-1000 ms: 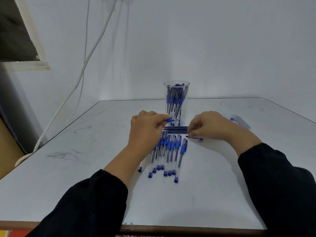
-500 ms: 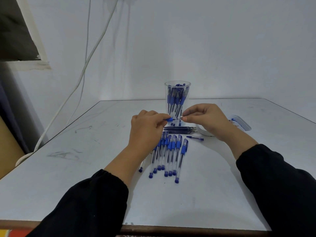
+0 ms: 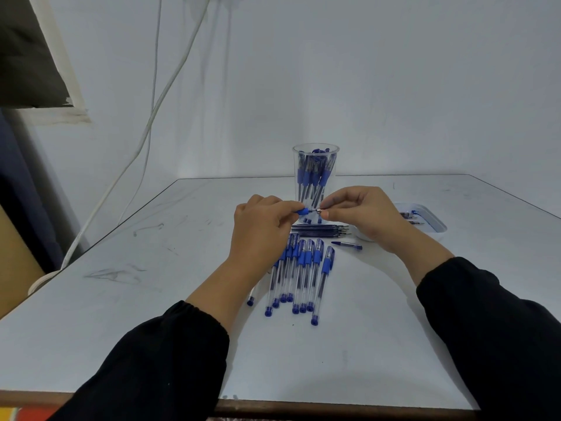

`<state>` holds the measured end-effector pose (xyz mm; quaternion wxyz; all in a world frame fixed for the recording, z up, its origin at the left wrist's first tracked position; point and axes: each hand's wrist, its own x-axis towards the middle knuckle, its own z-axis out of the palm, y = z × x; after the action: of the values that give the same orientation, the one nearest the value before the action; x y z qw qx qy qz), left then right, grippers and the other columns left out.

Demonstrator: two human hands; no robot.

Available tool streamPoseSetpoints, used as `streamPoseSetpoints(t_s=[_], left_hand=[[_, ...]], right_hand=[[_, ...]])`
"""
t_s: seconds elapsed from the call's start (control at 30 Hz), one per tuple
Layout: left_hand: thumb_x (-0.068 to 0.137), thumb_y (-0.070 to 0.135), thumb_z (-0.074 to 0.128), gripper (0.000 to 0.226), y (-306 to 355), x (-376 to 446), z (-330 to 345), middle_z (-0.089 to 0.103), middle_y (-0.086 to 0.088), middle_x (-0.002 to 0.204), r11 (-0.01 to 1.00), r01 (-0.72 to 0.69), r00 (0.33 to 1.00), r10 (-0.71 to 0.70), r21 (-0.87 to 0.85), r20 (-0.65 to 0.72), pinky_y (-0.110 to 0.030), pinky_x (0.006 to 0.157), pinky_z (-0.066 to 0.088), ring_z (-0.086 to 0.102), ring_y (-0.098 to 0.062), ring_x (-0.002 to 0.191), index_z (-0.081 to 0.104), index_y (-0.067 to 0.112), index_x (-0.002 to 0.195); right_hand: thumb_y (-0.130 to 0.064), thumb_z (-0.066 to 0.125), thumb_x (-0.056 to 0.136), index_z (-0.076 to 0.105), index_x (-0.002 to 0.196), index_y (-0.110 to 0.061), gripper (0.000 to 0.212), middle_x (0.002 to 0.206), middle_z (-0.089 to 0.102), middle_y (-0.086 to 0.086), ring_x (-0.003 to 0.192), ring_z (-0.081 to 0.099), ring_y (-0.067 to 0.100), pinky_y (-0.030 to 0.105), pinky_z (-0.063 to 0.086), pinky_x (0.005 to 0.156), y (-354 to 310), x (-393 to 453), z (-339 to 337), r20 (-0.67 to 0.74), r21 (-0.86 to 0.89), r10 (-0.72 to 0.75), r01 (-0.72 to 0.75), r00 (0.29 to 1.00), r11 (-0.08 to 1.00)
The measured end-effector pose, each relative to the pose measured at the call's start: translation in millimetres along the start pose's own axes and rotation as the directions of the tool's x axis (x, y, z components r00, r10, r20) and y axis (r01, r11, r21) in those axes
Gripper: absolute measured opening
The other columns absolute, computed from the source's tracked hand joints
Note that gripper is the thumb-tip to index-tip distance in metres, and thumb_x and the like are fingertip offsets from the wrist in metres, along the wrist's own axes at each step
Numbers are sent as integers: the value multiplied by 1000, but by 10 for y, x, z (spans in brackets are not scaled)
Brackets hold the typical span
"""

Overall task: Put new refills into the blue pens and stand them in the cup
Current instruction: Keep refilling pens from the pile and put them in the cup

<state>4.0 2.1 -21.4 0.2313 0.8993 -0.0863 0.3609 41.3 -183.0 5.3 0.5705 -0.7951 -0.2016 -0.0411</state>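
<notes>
Head view: your left hand (image 3: 261, 226) has its fingers curled round a pen (image 3: 303, 211), gripping it by the blue sleeve so the barrel is hidden inside your palm and only the front end sticks out toward the right. Your right hand (image 3: 361, 214) meets it there, thumb and forefinger pinching the small metal tip (image 3: 318, 211) at the pen's nose; the two hands nearly touch, held just above the table (image 3: 151, 314) and in front of the cup (image 3: 315, 177). The cup is clear plastic, upright near the far middle of the table, with a bunch of blue pens standing in it. Just below your hands, a bundle of dark refills (image 3: 320, 230) lies crosswise, points to the right. Nearer you, a row of pens (image 3: 300, 275) lies side by side, blue end plugs toward you, partly under your left wrist. A loose blue cap (image 3: 347, 245) lies just right of that row, beside your right wrist. Behind your right hand sits a shallow white tray (image 3: 432, 221) with a few thin dark pieces in it, too small to tell apart. Both your sleeves are black. White cables (image 3: 158, 95) hang down the wall at the left
</notes>
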Motion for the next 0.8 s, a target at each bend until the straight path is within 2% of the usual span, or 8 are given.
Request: streamPoseSetpoints(t_s=[0.27,0.5,0.67,0.73,0.8], left_hand=[[93,25,55,24,-7,-1,6,67,7,100,1000,-12,1000,12,-3,-1,-23,80,18,48,-13,98,66,31,114],[93,24,55,24,1,-5,4,67,7,99,1000,-22,1000,21,-20,-8,-24,81,19,47,-13,96,66,30,114],[92,24,56,24,5,-9,15,67,6,98,998,-61,998,60,-24,-20,-26,81,20,49,-14,94,67,29,113],[92,24,56,24,1,-9,17,67,6,97,997,-70,997,69,-23,-24,-26,81,21,49,-14,93,68,29,113],[92,23,57,24,-1,-8,15,67,6,96,997,-68,997,68,-26,-28,-27,81,21,49,-14,93,68,29,113]], right_hand=[[-7,79,75,74,79,-25,19,76,75,0,82,72,15,36,52,95,2,-10,20,11,-1,-3,3,1000,1000],[-20,74,82,74,87,-19,5,81,75,-1,90,70,10,37,46,102,-4,-4,42,29,-34,-1,2,1000,999],[-36,58,93,74,76,-21,28,73,74,-5,87,67,8,38,40,106,-5,0,83,42,-87,20,-17,999,996],[-40,53,95,73,74,-21,35,72,74,-4,80,66,4,37,41,103,-7,1,93,39,-100,28,-24,999,995],[-42,53,95,73,80,-23,31,75,74,-6,76,63,0,34,44,97,-7,1,79,57,-103,16,-10,998,995]])
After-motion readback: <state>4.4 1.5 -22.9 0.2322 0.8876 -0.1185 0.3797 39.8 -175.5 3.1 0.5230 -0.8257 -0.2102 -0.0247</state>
